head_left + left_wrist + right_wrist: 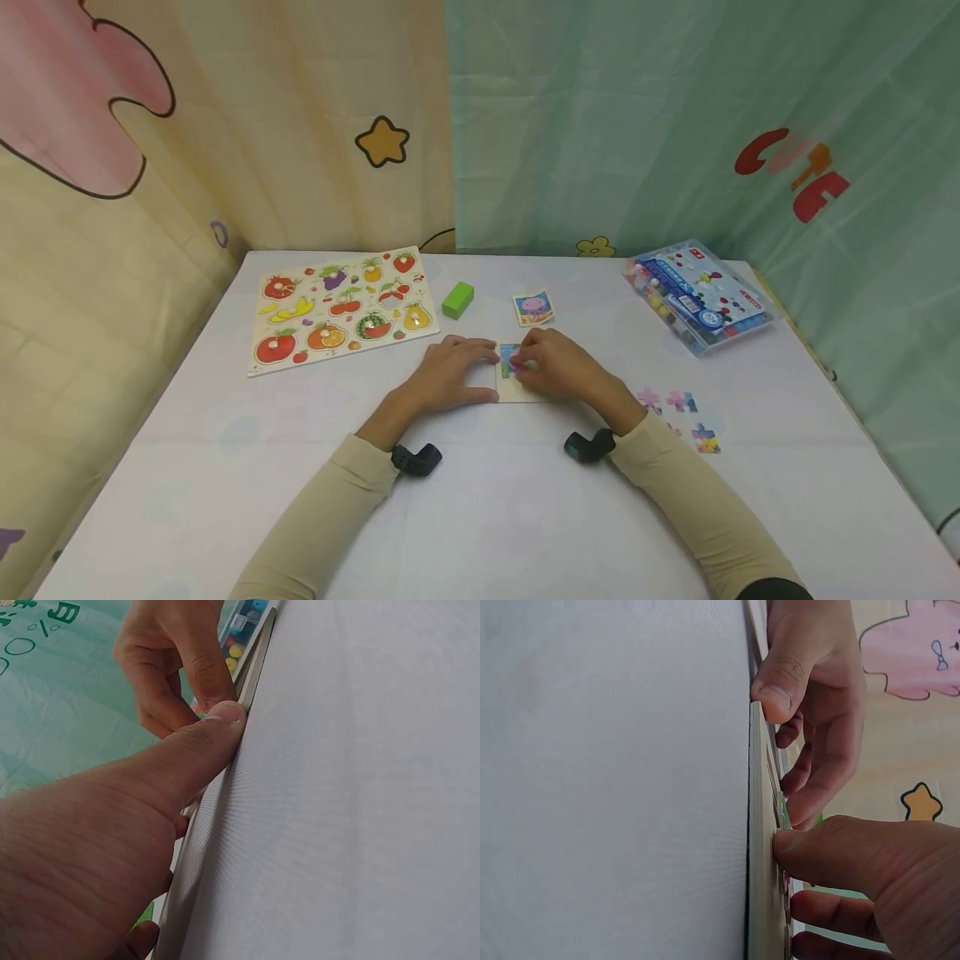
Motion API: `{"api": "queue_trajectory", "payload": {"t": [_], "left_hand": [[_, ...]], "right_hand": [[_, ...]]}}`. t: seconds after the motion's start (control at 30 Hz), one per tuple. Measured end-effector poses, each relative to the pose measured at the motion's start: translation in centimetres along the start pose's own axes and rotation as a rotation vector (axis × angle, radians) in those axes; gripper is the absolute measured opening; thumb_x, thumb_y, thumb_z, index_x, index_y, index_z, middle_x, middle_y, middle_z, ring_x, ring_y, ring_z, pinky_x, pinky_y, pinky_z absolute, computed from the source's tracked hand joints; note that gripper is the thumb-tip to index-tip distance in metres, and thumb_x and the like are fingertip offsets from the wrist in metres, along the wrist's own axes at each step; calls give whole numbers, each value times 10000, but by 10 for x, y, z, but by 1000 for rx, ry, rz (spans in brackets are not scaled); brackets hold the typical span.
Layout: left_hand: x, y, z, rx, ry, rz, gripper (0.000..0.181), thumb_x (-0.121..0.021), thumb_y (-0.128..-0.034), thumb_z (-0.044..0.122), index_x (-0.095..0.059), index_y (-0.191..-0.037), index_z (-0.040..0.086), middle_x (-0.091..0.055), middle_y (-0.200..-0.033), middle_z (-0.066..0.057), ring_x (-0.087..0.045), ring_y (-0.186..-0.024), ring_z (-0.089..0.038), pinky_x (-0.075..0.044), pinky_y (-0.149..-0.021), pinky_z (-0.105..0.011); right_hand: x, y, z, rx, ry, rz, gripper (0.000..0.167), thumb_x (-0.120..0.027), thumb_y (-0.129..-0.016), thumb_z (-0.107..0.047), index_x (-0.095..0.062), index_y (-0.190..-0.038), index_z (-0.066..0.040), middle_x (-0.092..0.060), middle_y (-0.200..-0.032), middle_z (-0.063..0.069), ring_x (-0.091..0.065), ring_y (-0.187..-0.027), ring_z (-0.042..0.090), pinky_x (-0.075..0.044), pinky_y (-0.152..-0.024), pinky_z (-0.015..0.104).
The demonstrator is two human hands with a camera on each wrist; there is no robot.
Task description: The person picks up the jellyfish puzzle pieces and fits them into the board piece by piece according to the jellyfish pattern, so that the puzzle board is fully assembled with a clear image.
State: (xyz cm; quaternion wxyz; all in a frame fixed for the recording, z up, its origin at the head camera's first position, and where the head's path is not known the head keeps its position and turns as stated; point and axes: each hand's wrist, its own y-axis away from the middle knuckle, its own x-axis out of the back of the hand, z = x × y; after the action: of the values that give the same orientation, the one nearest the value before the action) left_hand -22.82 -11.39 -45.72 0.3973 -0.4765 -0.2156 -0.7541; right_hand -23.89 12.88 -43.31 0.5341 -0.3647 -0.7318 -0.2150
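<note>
Clock centred on the cream puzzle board [517, 394], 12 being the table's far side. Board flat, mid-table; its far part bears a blue-green picture area [507, 353], the near part bare.

Left hand [450, 373] at 9 o'clock: grip wide, thumb and fingertips apart, touching the board's edge. Right hand [558, 367] at 3 o'clock: grip narrow, apparently pinching a pinkish puzzle piece [515, 364] over the board. Its firmness, and whether the piece is seated, I cannot tell; fingers cover it.

Loose pieces [705, 438] between 3 and 4 o'clock, some behind the right sleeve [682, 492]. Picture card [534, 308] at 12.

Risks, my judgement: a hard push on a misaligned piece could lift its neighbours or bend a tab. Slack in the left hand could let the board skid or twist. The right sleeve, lying so near the loose pieces, could drag or scatter them if the arm draws back low.

Writing: curtain [630, 125] at 2 o'clock carries "CUTE" in coloured letters; the left wrist view adds a "%" sign. Clear bead box [705, 292], also at 2, has a blue label with white print and red marks, too small to read. No brand legible.
</note>
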Motion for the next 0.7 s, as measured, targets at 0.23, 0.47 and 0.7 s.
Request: {"api": "queue_trajectory", "payload": {"t": [0.23,0.47,0.7], "left_hand": [[-2,0,0,-8,-2,7,575,-742,-874,552,-628,-1338,232,-486,-1519,45,-402,-1346,-224,-347,-1015,-482],[-1,0,0,3,-7,-5,578,-738,-877,555,-624,-1347,237,-478,-1526,48,-395,-1355,-222,-343,-1021,-478],[-1,-1,0,11,-19,-8,582,-733,-878,562,-622,-1350,239,-475,-1527,47,-394,-1353,-232,-343,-1019,-482]], "right_hand": [[-1,3,1,33,-13,9,242,-770,-916,-167,-777,-1128,-49,-657,-1025,60,-585,-913,205,-503,-824,357],[-1,5,0,51,-12,31,236,-748,-937,-166,-771,-1137,-44,-651,-1014,60,-580,-902,203,-502,-810,356],[-4,4,-1,76,13,86,225,-757,-928,-158,-778,-1120,-42,-666,-1007,64,-596,-898,208,-509,-792,349]]}}
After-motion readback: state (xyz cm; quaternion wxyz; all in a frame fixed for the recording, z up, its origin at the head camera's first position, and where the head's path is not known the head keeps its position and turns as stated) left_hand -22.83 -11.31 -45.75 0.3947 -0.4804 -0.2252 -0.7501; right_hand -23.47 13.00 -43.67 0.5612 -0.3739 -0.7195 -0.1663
